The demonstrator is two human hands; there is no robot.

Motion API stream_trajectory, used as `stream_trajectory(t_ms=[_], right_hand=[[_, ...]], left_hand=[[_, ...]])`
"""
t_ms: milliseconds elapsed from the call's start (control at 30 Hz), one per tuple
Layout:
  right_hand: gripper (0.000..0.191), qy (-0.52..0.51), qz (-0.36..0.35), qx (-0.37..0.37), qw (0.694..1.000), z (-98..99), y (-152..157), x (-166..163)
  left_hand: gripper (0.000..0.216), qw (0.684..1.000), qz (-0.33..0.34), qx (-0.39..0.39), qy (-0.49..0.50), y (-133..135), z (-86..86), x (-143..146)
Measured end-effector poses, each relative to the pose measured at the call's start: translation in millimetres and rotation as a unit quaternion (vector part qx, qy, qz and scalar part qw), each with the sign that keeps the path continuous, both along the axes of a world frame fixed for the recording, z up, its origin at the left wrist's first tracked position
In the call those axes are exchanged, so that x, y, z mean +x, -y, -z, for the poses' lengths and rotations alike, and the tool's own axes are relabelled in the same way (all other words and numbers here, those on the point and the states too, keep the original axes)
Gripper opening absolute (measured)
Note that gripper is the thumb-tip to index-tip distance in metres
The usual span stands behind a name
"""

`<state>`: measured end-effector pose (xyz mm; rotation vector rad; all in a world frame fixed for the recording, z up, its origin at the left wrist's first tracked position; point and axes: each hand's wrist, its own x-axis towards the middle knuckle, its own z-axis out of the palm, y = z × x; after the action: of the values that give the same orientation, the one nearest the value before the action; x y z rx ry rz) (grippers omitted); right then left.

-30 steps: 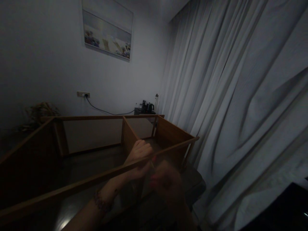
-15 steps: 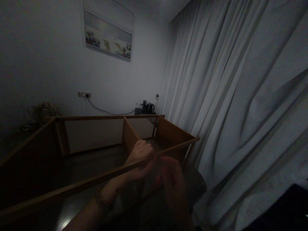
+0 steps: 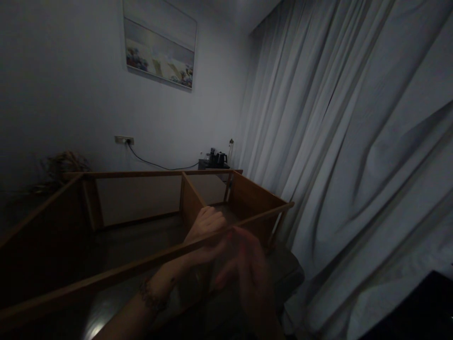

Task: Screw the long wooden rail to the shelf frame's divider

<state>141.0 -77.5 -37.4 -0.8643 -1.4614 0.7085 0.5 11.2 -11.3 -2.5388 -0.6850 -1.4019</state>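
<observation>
Head view shows right fingers (image 3: pixel 247 238) perhaps touching the rail (image 3: pixel 264 216).

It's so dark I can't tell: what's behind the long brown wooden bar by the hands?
Behind the bar are part of the bare left hand and an upright brown wooden divider. The bar covers a strip of that hand; anything beneath its knuckles is hidden.

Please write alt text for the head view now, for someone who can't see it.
A person's left hand and blurred right hand are close together at the front rail of a wooden frame in dim light; whether the right holds anything is unclear. Beyond are a wall picture and, at right, pale curtains.
</observation>
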Motion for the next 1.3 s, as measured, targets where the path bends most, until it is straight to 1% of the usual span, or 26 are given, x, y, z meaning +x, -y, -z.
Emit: stream_trajectory(t_ms=[67,133,233,300,333,500,600,667,700,767,833,867,933,1000,1100,1200,1300], right_hand=[[0.036,-0.001,-0.011,0.000,1.000,-0.3,-0.3,1.8],[0.028,0.037,0.010,0.037,0.999,-2.8,-1.0,7.2],[0.017,0.124,0.062,0.151,0.979,-7.4,-2.3,18.6],[0.015,0.166,0.072,0.216,0.959,-9.2,-3.5,25.1],[0.016,0.178,0.071,0.238,0.952,-9.7,-4.2,27.4],[0.017,0.188,0.067,0.274,0.941,-14.1,-9.3,26.9],[0.019,0.172,0.092,0.271,0.943,-19.2,-11.5,17.8],[0.025,0.150,0.114,0.241,0.952,-21.1,-11.6,10.5],[0.025,0.129,0.118,0.214,0.961,-21.1,-11.3,7.2],[0.019,0.058,0.109,0.147,0.981,-18.8,-10.8,2.4],[0.023,-0.007,0.088,0.087,0.992,-14.4,-10.3,0.9],[0.025,-0.021,0.079,0.070,0.994,-12.0,-10.0,1.5],[0.024,-0.005,0.066,0.062,0.996,-8.0,-8.7,4.5],[0.022,0.041,0.071,0.086,0.993,-6.2,-6.8,9.0],[0.019,0.123,0.115,0.169,0.971,-7.8,-4.5,16.6],[0.015,0.190,0.157,0.257,0.934,-12.5,-5.1,24.6],[0.010,0.233,0.209,0.319,0.895,-17.0,-6.8,31.3]], left_hand=[[0.017,1.000,0.008,0.004,0.005,-0.8,0.4,-0.1],[0.016,1.000,0.017,0.010,0.005,-1.3,0.2,-0.4],[0.015,1.000,0.015,0.007,0.002,-1.2,-0.5,-1.0],[0.016,1.000,0.010,0.002,0.000,-1.3,0.0,-1.4],[0.016,1.000,0.009,0.002,-0.002,-1.7,0.8,-1.5],[0.015,1.000,0.002,0.012,0.001,-6.8,7.5,-1.1],[0.015,1.000,0.015,0.012,0.006,-7.5,7.8,-0.9],[0.016,1.000,0.018,0.007,0.002,-5.6,5.7,-1.1],[0.016,1.000,0.015,0.007,0.001,-4.3,4.5,-1.3],[0.017,1.000,0.006,0.008,-0.001,-1.9,2.6,-1.5],[0.017,1.000,0.002,0.004,-0.005,-0.2,1.4,-1.5],[0.017,1.000,0.001,0.001,-0.006,0.3,0.9,-1.3],[0.017,1.000,0.003,0.001,-0.005,1.2,-0.1,-1.0],[0.017,1.000,0.003,0.008,-0.003,2.0,-1.4,-0.7],[0.016,1.000,0.003,0.009,-0.002,2.4,-2.8,-0.8],[0.015,1.000,0.011,0.006,-0.002,1.0,-1.8,-1.2],[0.015,1.000,0.006,0.013,-0.003,-1.9,1.3,-1.1]])
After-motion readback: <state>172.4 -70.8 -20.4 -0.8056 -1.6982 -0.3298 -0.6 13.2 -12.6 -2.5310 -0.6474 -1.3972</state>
